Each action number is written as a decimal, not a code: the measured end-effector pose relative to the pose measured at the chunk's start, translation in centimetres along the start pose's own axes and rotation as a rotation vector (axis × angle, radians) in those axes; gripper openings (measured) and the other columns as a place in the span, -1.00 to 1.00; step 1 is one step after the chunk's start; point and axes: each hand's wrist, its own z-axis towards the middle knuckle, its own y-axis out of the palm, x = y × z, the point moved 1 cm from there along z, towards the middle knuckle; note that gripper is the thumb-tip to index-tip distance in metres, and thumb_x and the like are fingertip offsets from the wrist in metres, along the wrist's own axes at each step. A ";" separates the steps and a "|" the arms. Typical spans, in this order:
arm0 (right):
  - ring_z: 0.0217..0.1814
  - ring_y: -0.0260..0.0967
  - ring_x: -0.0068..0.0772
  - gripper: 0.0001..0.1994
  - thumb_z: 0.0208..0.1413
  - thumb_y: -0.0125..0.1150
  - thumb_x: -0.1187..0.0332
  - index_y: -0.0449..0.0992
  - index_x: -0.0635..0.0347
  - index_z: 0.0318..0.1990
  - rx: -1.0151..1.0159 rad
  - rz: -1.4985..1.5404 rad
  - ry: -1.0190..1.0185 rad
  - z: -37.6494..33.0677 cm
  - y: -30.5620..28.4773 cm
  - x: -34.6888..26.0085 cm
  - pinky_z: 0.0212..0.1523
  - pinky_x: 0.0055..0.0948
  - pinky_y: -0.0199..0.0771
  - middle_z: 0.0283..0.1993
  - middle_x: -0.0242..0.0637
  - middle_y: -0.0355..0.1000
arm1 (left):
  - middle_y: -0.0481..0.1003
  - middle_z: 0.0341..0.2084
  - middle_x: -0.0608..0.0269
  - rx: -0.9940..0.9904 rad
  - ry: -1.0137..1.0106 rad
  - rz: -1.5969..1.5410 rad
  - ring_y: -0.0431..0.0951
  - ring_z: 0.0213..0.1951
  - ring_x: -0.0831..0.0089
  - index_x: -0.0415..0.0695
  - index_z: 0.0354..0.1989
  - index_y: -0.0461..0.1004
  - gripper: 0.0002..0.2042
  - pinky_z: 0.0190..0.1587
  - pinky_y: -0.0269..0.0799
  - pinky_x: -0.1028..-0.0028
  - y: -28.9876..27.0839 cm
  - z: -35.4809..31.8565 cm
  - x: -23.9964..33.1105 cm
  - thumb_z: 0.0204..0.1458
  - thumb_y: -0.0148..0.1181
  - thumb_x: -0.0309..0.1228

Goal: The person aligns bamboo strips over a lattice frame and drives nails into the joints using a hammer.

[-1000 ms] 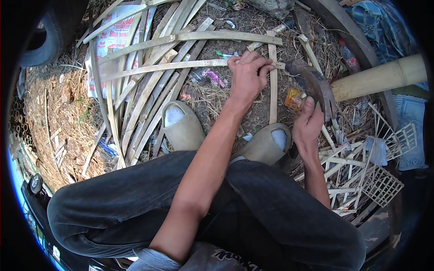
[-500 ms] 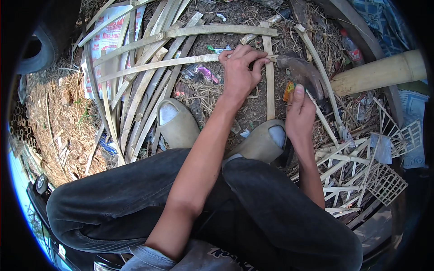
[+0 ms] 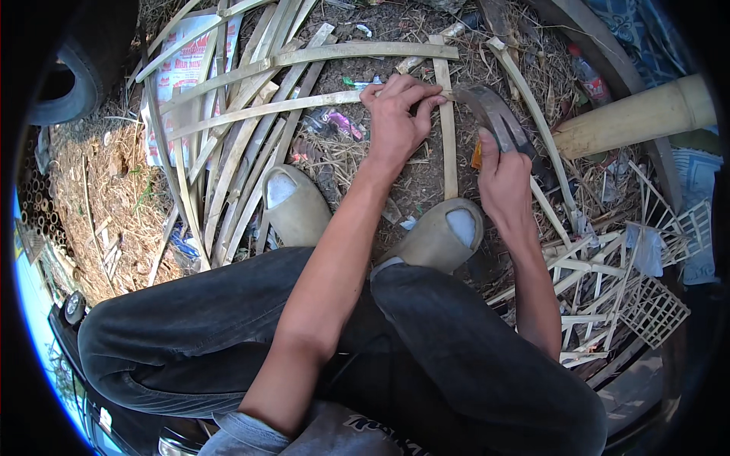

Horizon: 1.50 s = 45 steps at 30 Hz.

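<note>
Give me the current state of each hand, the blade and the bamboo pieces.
left hand: gripping the crossing of two strips
right hand: closed on the knife handle
curved knife: held, blade tip at the crossing
upright bamboo strip: flat on the ground
bamboo pole: lying aside, untouched
lattice panels: woven, piled right

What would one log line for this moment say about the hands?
left hand: pinching bamboo strip | right hand: gripping curved knife, blade at strip crossing | shoes: on ground | lattice pieces: at right

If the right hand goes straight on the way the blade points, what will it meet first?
Probably the upright bamboo strip that the left hand pinches: the right hand aims its curved blade there. Depth is unclear.
</note>
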 end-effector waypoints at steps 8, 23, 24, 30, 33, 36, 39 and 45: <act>-0.19 0.55 0.19 -0.66 0.43 0.09 0.25 0.54 0.43 0.04 0.079 0.113 -0.084 0.1 0.3 -1.1 -0.16 -0.12 0.53 -0.21 0.15 0.55 | 0.65 -0.34 0.43 0.007 -0.020 0.046 0.59 -0.20 0.49 0.04 -0.27 0.77 -0.89 0.11 0.09 0.29 -0.2 0.4 -0.5 0.00 0.47 -0.37; -0.35 0.57 0.20 -0.72 0.20 0.23 0.50 0.48 0.28 0.06 -0.130 -0.032 0.018 -1.2 1.3 0.2 -0.37 -0.07 0.54 -0.40 0.07 0.51 | 0.65 -0.34 0.43 0.012 -0.007 0.031 0.58 -0.19 0.48 0.02 -0.26 0.77 -0.87 0.09 0.09 0.31 0.2 -0.3 0.1 -0.01 0.49 -0.36; -0.34 0.57 0.22 -0.72 0.19 0.22 0.51 0.47 0.29 0.04 -0.093 -0.004 0.002 -1.2 1.1 0.3 -0.36 -0.06 0.54 -0.38 0.09 0.51 | 0.65 -0.34 0.43 0.015 -0.006 0.026 0.58 -0.19 0.48 0.02 -0.26 0.77 -0.87 0.09 0.09 0.31 0.5 0.1 0.1 -0.01 0.49 -0.36; -0.31 0.56 0.31 -0.73 0.20 0.21 0.50 0.45 0.38 0.03 0.121 0.096 -0.127 -0.9 0.9 -1.5 -0.35 0.01 0.53 -0.37 0.17 0.52 | 0.65 -0.33 0.41 0.023 -0.010 0.038 0.59 -0.21 0.46 0.01 -0.28 0.77 -0.88 0.09 0.10 0.32 -0.6 0.7 -0.9 -0.01 0.48 -0.36; -0.37 0.55 0.31 -0.78 0.24 0.20 0.46 0.50 0.38 -0.02 -0.038 -0.009 0.027 -1.8 1.7 1.3 -0.37 0.03 0.54 -0.35 0.12 0.54 | 0.65 -0.33 0.41 0.002 -0.012 0.011 0.59 -0.20 0.45 0.02 -0.28 0.76 -0.88 0.09 0.10 0.30 0.3 0.3 0.1 -0.02 0.48 -0.37; -0.38 0.56 0.27 -0.81 0.26 0.21 0.43 0.58 0.37 -0.07 -0.182 -0.225 0.057 -0.8 2.3 0.9 -0.38 -0.04 0.57 -0.36 0.04 0.55 | 0.65 -0.34 0.40 0.013 -0.026 0.027 0.59 -0.20 0.44 0.02 -0.28 0.76 -0.88 0.09 0.10 0.29 0.1 0.4 -0.3 -0.03 0.49 -0.37; -0.34 0.58 0.25 -0.84 0.22 0.24 0.44 0.60 0.39 -0.16 0.084 0.045 -0.154 -0.8 1.0 -0.5 -0.37 -0.03 0.57 -0.43 0.14 0.53 | 0.65 -0.34 0.43 0.020 -0.025 0.017 0.59 -0.20 0.46 0.03 -0.28 0.76 -0.87 0.08 0.10 0.30 0.3 0.1 -0.3 -0.03 0.49 -0.37; -0.42 0.57 0.17 -0.85 0.24 0.25 0.48 0.57 0.38 -0.12 0.080 -0.046 -0.167 -1.5 0.3 -1.6 -0.41 -0.17 0.56 -0.45 0.01 0.54 | 0.63 -0.37 0.43 0.032 -0.013 0.009 0.58 -0.21 0.46 0.02 -0.29 0.76 -0.89 0.06 0.10 0.30 0.1 -0.1 -0.3 -0.02 0.47 -0.40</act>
